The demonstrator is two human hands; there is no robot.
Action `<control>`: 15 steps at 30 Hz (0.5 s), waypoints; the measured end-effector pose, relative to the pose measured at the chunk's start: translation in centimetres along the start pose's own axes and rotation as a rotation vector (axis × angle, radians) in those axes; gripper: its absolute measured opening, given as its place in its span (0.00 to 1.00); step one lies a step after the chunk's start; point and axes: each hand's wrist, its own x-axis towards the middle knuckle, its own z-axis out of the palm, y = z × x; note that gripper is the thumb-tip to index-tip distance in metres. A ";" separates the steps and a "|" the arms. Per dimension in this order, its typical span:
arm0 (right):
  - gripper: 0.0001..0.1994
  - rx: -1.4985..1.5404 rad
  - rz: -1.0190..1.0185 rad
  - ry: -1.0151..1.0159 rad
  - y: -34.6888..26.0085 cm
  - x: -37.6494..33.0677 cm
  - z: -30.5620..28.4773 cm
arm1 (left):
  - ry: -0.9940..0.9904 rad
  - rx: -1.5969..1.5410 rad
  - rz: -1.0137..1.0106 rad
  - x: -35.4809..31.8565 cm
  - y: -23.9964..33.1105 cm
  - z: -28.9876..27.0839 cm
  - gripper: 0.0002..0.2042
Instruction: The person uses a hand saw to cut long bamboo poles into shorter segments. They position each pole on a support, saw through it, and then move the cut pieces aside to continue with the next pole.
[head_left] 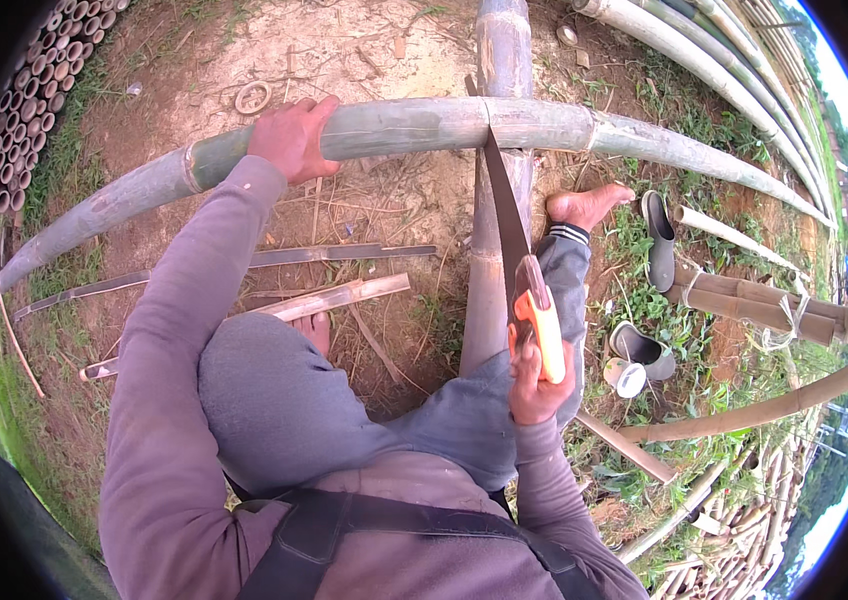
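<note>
A thick green-grey bamboo pole (404, 128) lies crosswise in front of me, over another bamboo pole (504, 60) that runs away from me. My left hand (290, 138) is wrapped over the crosswise pole, left of the crossing, thumb toward me. My right hand (542, 388) grips the orange and dark handle of a hand saw (510, 215). The long dark blade reaches up to the pole at a thin line across its surface, close to the crossing. How deep the blade sits in the bamboo I cannot tell.
Bamboo strips (344, 295) lie near my left foot. My bare right foot (589, 207) is beside the lower pole. Clogs (659, 240), a white-lidded container (626, 378) and tied bamboo (764, 305) are at right. Long poles (684, 55) lie far right; cut bamboo (34, 110) is stacked far left.
</note>
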 end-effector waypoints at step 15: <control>0.14 -0.036 -0.206 -0.053 1.8 12.8 9.4 | 0.010 -0.004 -0.006 -0.5 0.4 -0.9 0.40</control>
